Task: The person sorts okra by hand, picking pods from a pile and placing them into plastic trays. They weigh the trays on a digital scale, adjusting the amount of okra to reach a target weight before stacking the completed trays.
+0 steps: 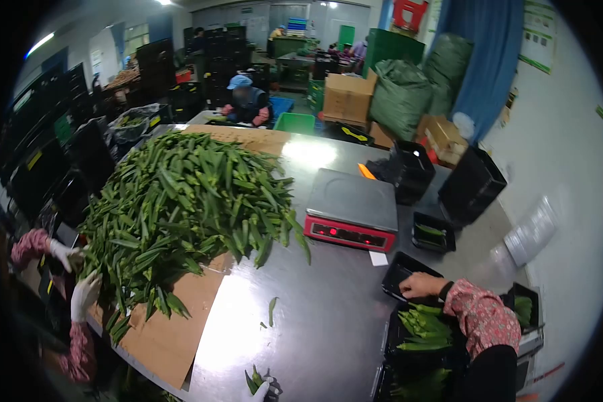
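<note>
At the bottom edge my left hand [264, 389], in a white glove and partly cut off, is closed around a few okra pods [253, 379]. On the right, my bare right hand [420, 286] has its fingers curled at the near side of a black plastic tray [398, 266]; the fingertips are partly hidden. Just below that hand, a black tray holds okra laid in rows [425, 324]. Darker okra [422, 385] lies in another tray nearer me. A large okra heap [181, 194] covers the table's left side, partly on cardboard [171, 342].
A red-fronted scale [352, 208] stands on the metal table [308, 315], beside a small tray with okra [432, 232]. Black bins [472, 185] stand behind it. A co-worker's gloved hands [80, 281] touch the heap at left. Another person [246, 102] works beyond the table.
</note>
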Demonstrator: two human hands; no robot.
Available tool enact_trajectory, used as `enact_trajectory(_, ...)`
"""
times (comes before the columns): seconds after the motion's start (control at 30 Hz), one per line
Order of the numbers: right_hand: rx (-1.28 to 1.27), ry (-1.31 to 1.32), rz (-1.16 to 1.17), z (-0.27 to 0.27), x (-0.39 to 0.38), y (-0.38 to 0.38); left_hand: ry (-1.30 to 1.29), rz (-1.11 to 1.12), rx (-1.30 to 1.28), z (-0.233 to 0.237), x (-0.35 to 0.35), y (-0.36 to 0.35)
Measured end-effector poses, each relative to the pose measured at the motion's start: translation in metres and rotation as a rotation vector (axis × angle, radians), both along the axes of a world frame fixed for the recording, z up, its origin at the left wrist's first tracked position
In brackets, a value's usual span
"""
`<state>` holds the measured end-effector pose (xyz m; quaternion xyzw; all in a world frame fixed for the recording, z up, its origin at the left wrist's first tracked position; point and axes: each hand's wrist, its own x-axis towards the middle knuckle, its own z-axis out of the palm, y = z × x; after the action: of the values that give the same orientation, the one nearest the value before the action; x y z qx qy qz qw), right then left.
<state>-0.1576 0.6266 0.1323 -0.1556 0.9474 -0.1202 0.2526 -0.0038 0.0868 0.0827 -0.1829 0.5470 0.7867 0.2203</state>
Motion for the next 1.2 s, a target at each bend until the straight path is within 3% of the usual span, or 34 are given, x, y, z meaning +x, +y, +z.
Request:
enact_trajectory(0.23,0.335,0.171,-0.028,0.013,0.015,-0.021,0.008,0.019,-0.045,-0.003,-0.004,0.005)
enact_trajectory(0.43,0.221,0.489,-0.373,0.038,0.029,0.004,0.025,0.035,-0.061,-0.001,0.006,0.004)
enact_trajectory(0.6,0.21,0.749,-0.272,0.038,0.049,0.025,0.051,0.077,-0.072,0.002,0.019,0.002)
enact_trajectory(0.77,0.177,1.075,-0.361,0.072,0.06,-0.005,0.074,0.178,-0.051,-0.001,0.034,-0.007)
enact_trajectory(0.83,0.038,1.134,-0.205,0.108,0.065,-0.059,0.03,0.253,0.083,-0.023,0.041,-0.012)
enact_trajectory(0.97,-0.076,0.85,0.183,0.129,0.079,-0.18,-0.012,0.244,0.222,0.031,0.04,-0.01)
enact_trajectory(1.0,-0.091,0.796,0.273,0.118,0.081,-0.208,0.007,0.238,0.233,0.022,0.041,-0.015)
enact_trajectory(1.2,-0.232,0.551,0.608,0.02,0.131,-0.369,0.186,0.163,0.118,0.065,0.028,-0.047)
